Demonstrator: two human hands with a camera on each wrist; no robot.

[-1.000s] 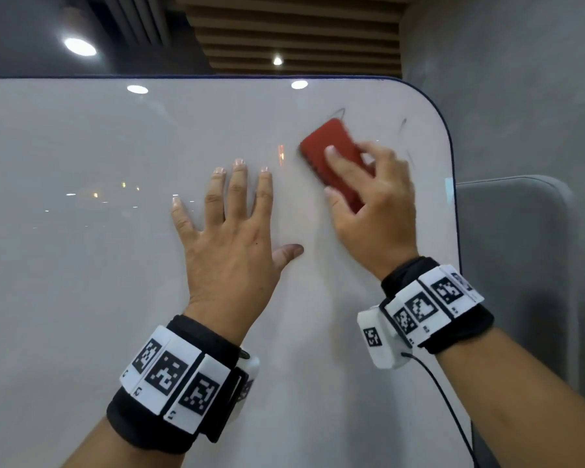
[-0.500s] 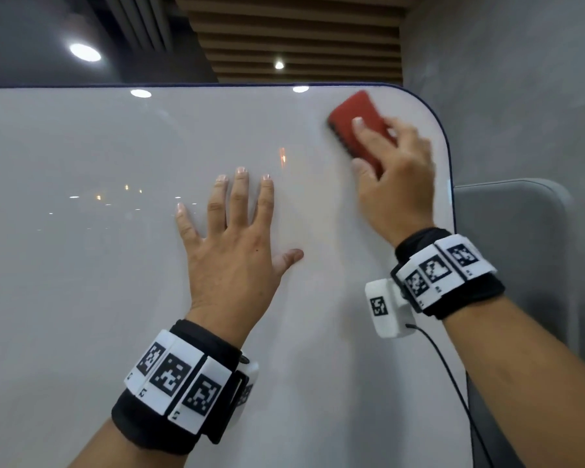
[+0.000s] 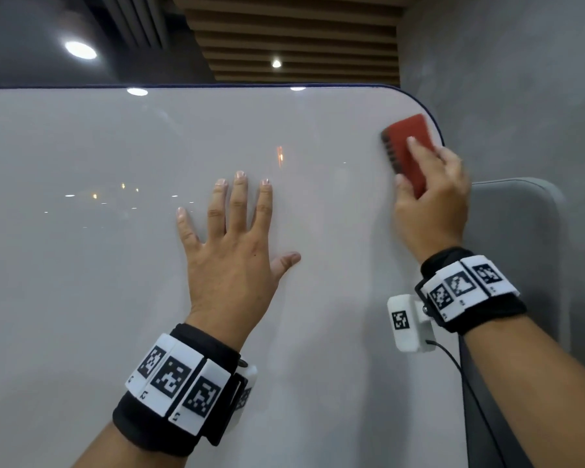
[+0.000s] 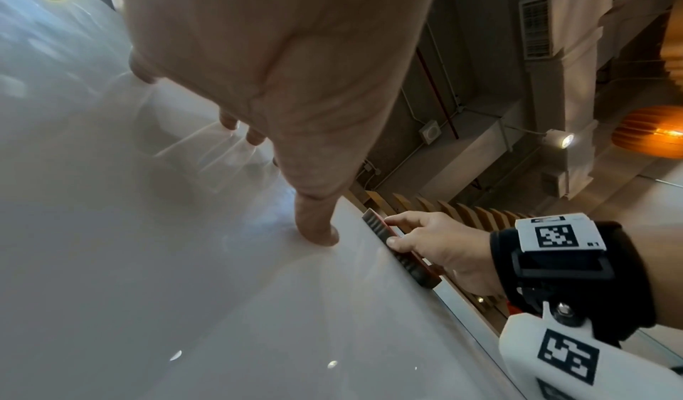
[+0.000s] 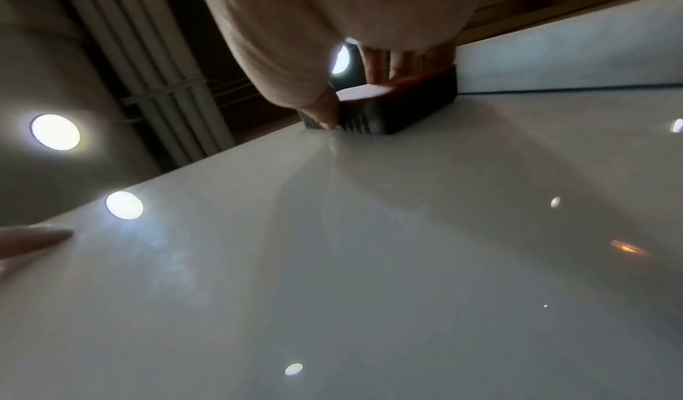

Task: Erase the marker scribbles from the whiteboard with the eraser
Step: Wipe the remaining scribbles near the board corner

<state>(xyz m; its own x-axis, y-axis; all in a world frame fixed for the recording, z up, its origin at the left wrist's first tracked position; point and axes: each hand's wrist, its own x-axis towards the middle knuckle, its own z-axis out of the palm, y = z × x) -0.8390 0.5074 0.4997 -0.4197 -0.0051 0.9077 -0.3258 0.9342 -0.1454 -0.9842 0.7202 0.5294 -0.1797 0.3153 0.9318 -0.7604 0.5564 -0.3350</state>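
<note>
The whiteboard (image 3: 115, 265) is glossy and upright, with a dark rounded rim. My right hand (image 3: 429, 197) grips a red eraser (image 3: 407, 143) with a dark ribbed felt side and holds it flat against the board's top right corner, close to the rim. The same eraser (image 5: 391, 105) shows pressed on the board in the right wrist view, and the eraser (image 4: 399, 248) appears edge-on in the left wrist view. My left hand (image 3: 233, 238) lies flat on the board's middle, fingers spread. No marker scribbles are visible on the board around the eraser.
A grey padded panel (image 3: 520, 265) stands just right of the board's edge. A grey wall (image 3: 520, 79) rises behind it. Ceiling lights reflect on the board as bright spots, including a small orange glint (image 3: 279, 156).
My right hand has swept the eraser from near the board's middle up and right to the top right corner. The faint marks near that corner are gone. The left hand stayed put.
</note>
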